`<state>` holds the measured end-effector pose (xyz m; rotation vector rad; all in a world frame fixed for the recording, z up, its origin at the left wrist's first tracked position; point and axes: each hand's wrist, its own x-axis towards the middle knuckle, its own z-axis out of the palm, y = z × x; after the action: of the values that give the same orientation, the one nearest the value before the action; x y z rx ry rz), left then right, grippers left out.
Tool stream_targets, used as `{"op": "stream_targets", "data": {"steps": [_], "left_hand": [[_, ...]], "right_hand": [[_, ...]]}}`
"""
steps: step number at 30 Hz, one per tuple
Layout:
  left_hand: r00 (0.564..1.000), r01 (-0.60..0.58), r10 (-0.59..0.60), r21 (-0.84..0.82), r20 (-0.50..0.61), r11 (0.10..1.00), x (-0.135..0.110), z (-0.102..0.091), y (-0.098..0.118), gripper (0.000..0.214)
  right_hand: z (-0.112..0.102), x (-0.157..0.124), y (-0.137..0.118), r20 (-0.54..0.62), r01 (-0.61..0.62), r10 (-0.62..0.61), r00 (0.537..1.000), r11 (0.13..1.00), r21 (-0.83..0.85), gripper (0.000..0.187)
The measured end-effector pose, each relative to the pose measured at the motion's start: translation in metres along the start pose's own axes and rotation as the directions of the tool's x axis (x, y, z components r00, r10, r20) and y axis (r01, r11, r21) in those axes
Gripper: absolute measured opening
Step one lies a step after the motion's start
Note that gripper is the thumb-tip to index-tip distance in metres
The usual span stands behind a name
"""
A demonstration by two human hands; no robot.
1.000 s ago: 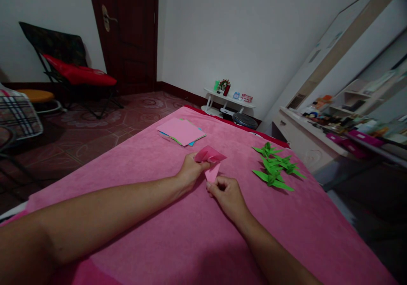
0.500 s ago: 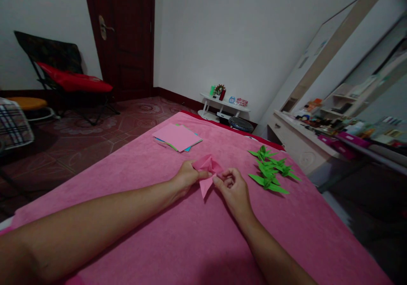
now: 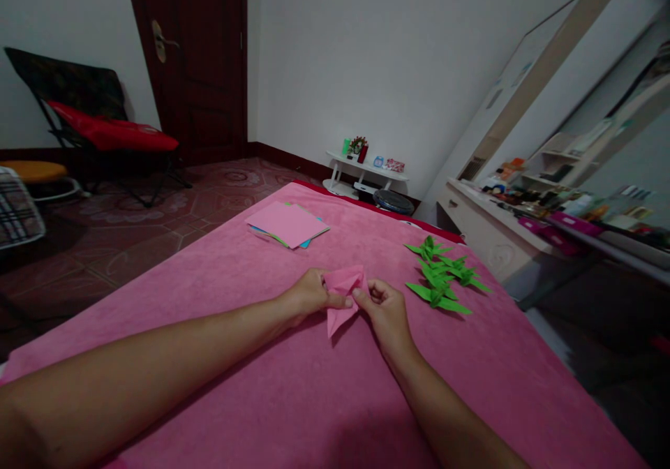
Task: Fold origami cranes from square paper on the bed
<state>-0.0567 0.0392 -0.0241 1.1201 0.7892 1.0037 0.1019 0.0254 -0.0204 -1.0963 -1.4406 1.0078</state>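
Observation:
A partly folded sheet of pink origami paper (image 3: 340,319) is held between my two hands, above the pink cloth, with one point hanging toward me. My left hand (image 3: 314,293) grips its left side, the thumb laid across the front. My right hand (image 3: 386,305) pinches its right edge between thumb and fingers. Some of the folds are hidden behind the thumbs. Right of my right hand lie several green folded paper pieces (image 3: 437,291) with long pointed tips, close together on the cloth.
A stack of square paper (image 3: 287,223), pink on top, lies on the far left of the cloth-covered surface (image 3: 235,392). Beyond it stands a low white shelf (image 3: 366,164) with small items. At right is a cluttered dresser (image 3: 492,225); at left, a folding chair (image 3: 105,123).
The pink paper has been turned and its flaps drawn closer together, its upper part now narrower. My right thumb has moved up onto its front. The view has shifted slightly.

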Motion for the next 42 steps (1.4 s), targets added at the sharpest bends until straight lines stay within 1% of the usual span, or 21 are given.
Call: {"op": "stream_targets", "data": {"steps": [5,7,9,12,14,17,20,22,24,25,27,29,31,32,34,36,38,39,40,42], "left_hand": [[0.993,0.116,-0.116,-0.050,0.008,0.992,0.002,-0.002,0.003,0.034],[0.990,0.144,-0.144,-0.034,0.009,0.989,0.002,-0.003,0.005,0.034],[0.987,0.159,-0.159,0.004,0.025,0.987,0.001,-0.002,0.007,0.033],[0.986,0.159,-0.162,0.064,0.045,0.985,-0.001,0.000,0.009,0.030],[0.989,0.136,-0.141,0.098,0.047,0.986,-0.002,0.001,0.009,0.028],[0.991,0.102,-0.110,0.105,0.072,0.989,-0.003,0.002,0.007,0.030],[0.989,0.104,-0.113,0.098,0.095,0.990,-0.004,0.002,0.006,0.034],[0.984,0.124,-0.137,0.109,0.115,0.986,-0.005,0.001,0.008,0.037],[0.969,0.173,-0.189,0.110,0.159,0.979,-0.005,0.001,0.011,0.045],[0.961,0.197,-0.212,0.099,0.177,0.975,-0.005,0.001,0.013,0.050],[0.959,0.216,-0.223,0.062,0.173,0.974,-0.005,0.002,0.018,0.057],[0.980,0.166,-0.168,0.032,0.106,0.986,-0.005,0.002,0.022,0.057],[0.996,0.075,-0.076,0.033,0.050,0.997,-0.006,0.002,0.026,0.054],[0.999,0.028,-0.031,0.054,0.043,0.998,-0.006,0.002,0.027,0.054],[0.995,-0.079,0.070,0.134,0.071,0.988,-0.006,0.001,0.029,0.059],[0.973,-0.225,0.200,0.257,0.119,0.940,-0.005,0.000,0.028,0.061],[0.930,-0.368,0.329,0.371,0.165,0.853,-0.004,-0.001,0.026,0.049],[0.911,-0.412,0.370,0.407,0.183,0.815,-0.004,-0.001,0.025,0.039],[0.898,-0.439,0.395,0.432,0.194,0.787,-0.004,-0.001,0.025,0.031],[0.880,-0.473,0.424,0.466,0.211,0.748,-0.005,-0.001,0.025,0.020]], "right_hand": [[0.001,0.001,0.001,0.032,-0.014,0.012,0.999,0.999,0.050,0.021],[0.003,0.001,-0.002,0.056,-0.012,0.008,0.998,0.997,0.079,0.023],[0.005,0.000,-0.006,0.056,0.009,-0.012,0.998,0.998,0.057,0.026],[0.006,-0.002,-0.009,0.020,0.051,-0.050,0.999,0.998,-0.035,0.020],[0.006,-0.003,-0.011,-0.008,0.065,-0.066,0.998,0.995,-0.075,0.017],[0.005,-0.004,-0.013,-0.022,0.080,-0.082,0.996,0.993,-0.090,0.016],[0.003,-0.004,-0.016,-0.016,0.082,-0.083,0.996,0.994,-0.066,0.014],[0.000,-0.001,-0.017,-0.024,0.031,-0.030,0.999,1.000,0.005,0.014],[-0.004,0.003,-0.017,-0.008,-0.096,0.098,0.995,0.986,0.135,0.017],[-0.006,0.005,-0.016,0.017,-0.182,0.183,0.983,0.961,0.206,0.017],[-0.011,0.010,-0.013,0.078,-0.362,0.357,0.931,0.872,0.330,0.016],[-0.015,0.016,-0.009,0.110,-0.498,0.503,0.857,0.757,0.423,0.012],[-0.018,0.019,-0.005,0.112,-0.565,0.595,0.796,0.663,0.491,0.012],[-0.019,0.020,-0.003,0.119,-0.581,0.616,0.779,0.636,0.508,0.013],[-0.020,0.021,-0.001,0.145,-0.591,0.612,0.777,0.631,0.502,0.015],[-0.020,0.020,-0.001,0.171,-0.591,0.590,0.789,0.653,0.474,0.014],[-0.020,0.019,-0.003,0.181,-0.579,0.564,0.806,0.687,0.439,0.014],[-0.020,0.018,-0.004,0.184,-0.571,0.549,0.815,0.706,0.420,0.014],[-0.020,0.017,-0.006,0.192,-0.564,0.535,0.823,0.724,0.397,0.015],[-0.021,0.017,-0.009,0.210,-0.555,0.514,0.832,0.758,0.342,0.018]]}}
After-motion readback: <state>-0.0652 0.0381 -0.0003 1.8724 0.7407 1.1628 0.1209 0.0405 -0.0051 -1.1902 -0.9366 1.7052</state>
